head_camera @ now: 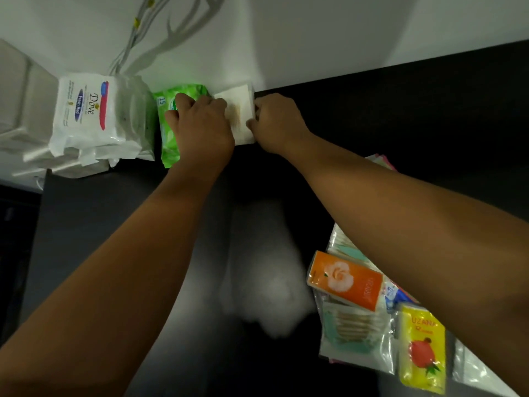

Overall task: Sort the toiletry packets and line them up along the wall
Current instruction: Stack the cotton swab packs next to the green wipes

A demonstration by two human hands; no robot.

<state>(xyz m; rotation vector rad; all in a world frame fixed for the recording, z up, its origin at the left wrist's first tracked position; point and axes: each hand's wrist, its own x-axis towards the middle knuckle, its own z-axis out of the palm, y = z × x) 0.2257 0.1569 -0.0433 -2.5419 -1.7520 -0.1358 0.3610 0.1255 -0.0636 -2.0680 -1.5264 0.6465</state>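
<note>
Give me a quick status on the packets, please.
Left grip and right grip hold white packet at wall, beside green wipes. Unsorted pile near right. Nothing blocking.

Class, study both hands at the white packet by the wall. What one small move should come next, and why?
Probably let go of the white packet: it already sits against the wall beside the green wipes packet, with the left hand and right hand at its edges, while the unsorted pile waits near the right arm.
</note>
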